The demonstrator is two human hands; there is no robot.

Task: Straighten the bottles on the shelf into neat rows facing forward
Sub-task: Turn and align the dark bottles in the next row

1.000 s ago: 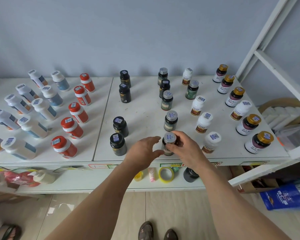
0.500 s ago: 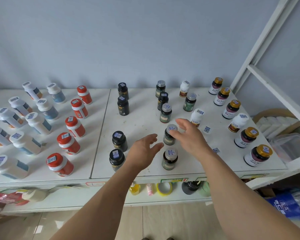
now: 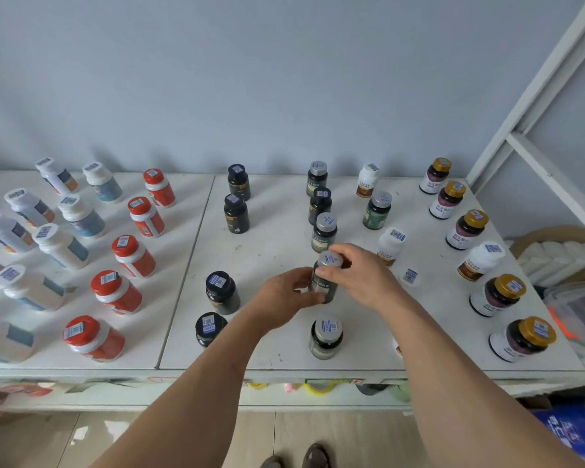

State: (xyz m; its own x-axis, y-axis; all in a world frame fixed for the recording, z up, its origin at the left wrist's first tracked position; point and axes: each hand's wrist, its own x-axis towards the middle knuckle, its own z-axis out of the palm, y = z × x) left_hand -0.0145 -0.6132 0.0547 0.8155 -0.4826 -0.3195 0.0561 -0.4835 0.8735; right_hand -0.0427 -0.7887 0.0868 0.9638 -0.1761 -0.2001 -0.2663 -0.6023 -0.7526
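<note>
A dark green bottle with a silver cap (image 3: 325, 278) stands upright on the shelf (image 3: 271, 251), in the middle column of the right-hand panel, second from the front edge. Both hands grip it: the left hand (image 3: 284, 297) wraps its lower body from the left, fingers curled round the label, and the right hand (image 3: 360, 275) closes on the cap and shoulder from the right, thumb across the front.

Just in front of it, near the front edge, stands a like silver-capped bottle (image 3: 325, 337), apart from the hands. Behind it another silver-capped bottle (image 3: 324, 231) stands close to the right hand's fingertips, with two more of that column running to the back edge.

To the left, two black bottles (image 3: 222, 292) stand near the front, with bare shelf between them and the left hand. To the right, a white-capped bottle (image 3: 408, 276) is partly hidden behind the right wrist; beyond it is open surface, then a row of gold-capped bottles (image 3: 500, 293) along the right edge.

Across the seam, on the left panel, red-capped bottles (image 3: 134, 256) and white bottles (image 3: 60, 246) stand in columns, well apart from the hands.
</note>
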